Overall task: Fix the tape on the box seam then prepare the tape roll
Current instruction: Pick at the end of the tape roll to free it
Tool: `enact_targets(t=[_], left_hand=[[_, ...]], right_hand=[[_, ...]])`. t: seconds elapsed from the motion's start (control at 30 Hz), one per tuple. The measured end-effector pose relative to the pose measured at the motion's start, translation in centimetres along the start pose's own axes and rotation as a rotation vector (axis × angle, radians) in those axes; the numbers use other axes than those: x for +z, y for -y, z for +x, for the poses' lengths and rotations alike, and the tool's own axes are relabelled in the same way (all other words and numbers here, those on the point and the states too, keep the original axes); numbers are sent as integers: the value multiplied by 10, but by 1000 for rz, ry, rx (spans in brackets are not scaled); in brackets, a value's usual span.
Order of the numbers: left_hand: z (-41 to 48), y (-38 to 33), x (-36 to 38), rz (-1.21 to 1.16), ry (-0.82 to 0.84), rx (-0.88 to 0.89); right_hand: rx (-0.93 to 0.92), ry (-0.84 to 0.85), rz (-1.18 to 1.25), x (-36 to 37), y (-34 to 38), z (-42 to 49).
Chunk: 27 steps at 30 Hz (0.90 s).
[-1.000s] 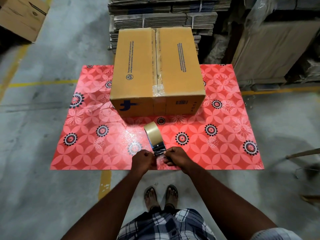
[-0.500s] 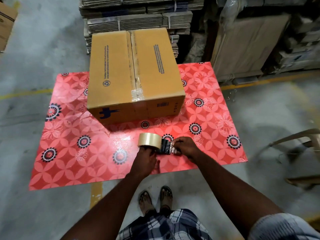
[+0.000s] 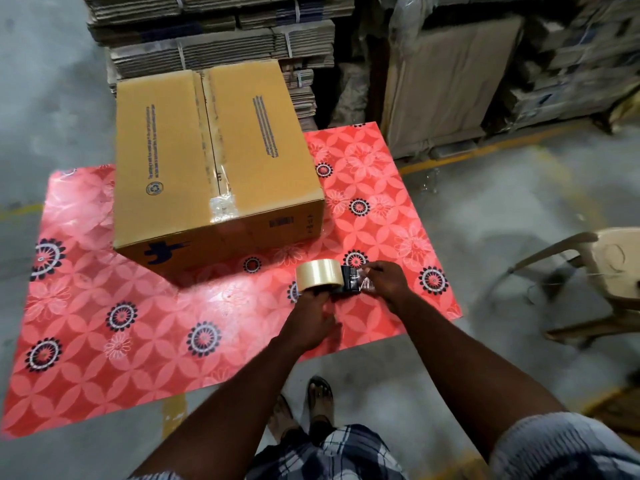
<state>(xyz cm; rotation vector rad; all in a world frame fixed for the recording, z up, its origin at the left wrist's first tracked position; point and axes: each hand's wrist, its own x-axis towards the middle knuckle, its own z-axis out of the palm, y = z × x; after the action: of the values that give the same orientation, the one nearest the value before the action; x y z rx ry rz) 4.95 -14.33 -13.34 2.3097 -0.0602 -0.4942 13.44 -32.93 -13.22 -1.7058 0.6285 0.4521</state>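
Note:
A closed brown cardboard box (image 3: 173, 161) stands on a red flowered mat (image 3: 104, 323). Clear tape (image 3: 223, 206) runs along its top seam and ends crumpled at the near edge. In front of the box I hold a roll of clear tape (image 3: 318, 273) in a black dispenser (image 3: 349, 280). My left hand (image 3: 311, 318) grips the dispenser from below. My right hand (image 3: 384, 282) pinches the loose tape end at the dispenser's blade, to the right of the roll.
Bundles of flattened cartons (image 3: 221, 39) are stacked behind the box. Wrapped cardboard stacks (image 3: 450, 81) stand at the back right. A beige plastic chair (image 3: 595, 268) is on the right. Grey concrete floor with yellow lines surrounds the mat. My sandalled feet (image 3: 304, 407) are below.
The roll has turned from standing on edge to lying sideways, and my hands have moved apart, the right one drawing the tape end rightward. My view has swung to the right.

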Motion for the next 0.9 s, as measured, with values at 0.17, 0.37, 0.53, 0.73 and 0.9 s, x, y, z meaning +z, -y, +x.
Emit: enact_targets(t=[0.17,0.37,0.53,0.73,0.9], left_hand=[[-14,19,-7,-132,-319,-212],[-9,21,-23,-292,-319,-186],[-3,13,-17,-235,-346,-153],[1,-1,-7,-258,-293,-132],[1,-1,-9,-257,-231,-126]], right_hand=[[57,20,166,3,-1,-2],[6,37,119,3,-12,-5],[-7,-53,77,2,-12,3],[1,-132,67,-11,-8,15],[9,-88,97,-19,-5,18]])
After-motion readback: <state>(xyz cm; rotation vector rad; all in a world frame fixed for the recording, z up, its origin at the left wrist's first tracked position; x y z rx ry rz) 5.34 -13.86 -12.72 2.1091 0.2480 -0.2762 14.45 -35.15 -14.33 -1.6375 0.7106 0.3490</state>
